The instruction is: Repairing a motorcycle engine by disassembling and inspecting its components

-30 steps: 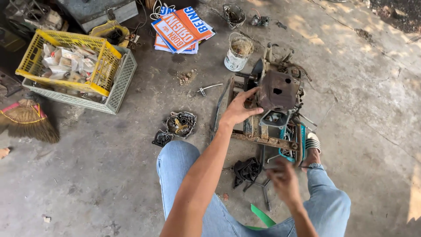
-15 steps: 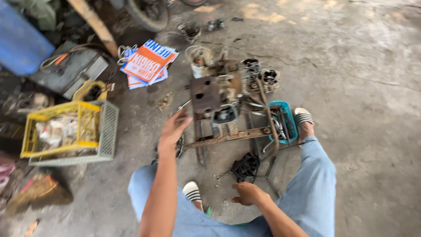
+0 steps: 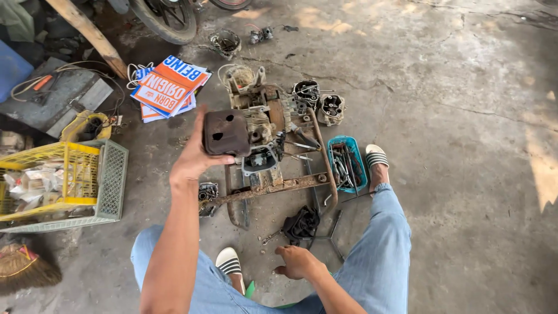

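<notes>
My left hand [image 3: 190, 161] grips a rusty brown metal box [image 3: 226, 132] with two small holes and holds it up over the left side of a small, dirty engine [image 3: 264, 119]. That engine sits on a rusty bar frame [image 3: 273, 187] on the concrete floor, between my legs in blue jeans. My right hand [image 3: 296, 261] rests low by my right knee with its fingers loosely spread, holding nothing. It lies just below a black crumpled part [image 3: 302, 224] and a small wrench [image 3: 271, 237].
A blue tray of tools [image 3: 347, 164] lies right of the frame. Loose engine parts [image 3: 325, 104] sit behind it. At the left are a yellow crate inside a grey crate [image 3: 113, 177], orange-and-blue printed sheets [image 3: 168, 87], a broom [image 3: 23, 267], a wooden plank [image 3: 87, 35] and a motorcycle wheel [image 3: 165, 20].
My left hand was on the rusty box atop the engine and now holds it lifted off. My right hand dropped to the floor. The view shifted left.
</notes>
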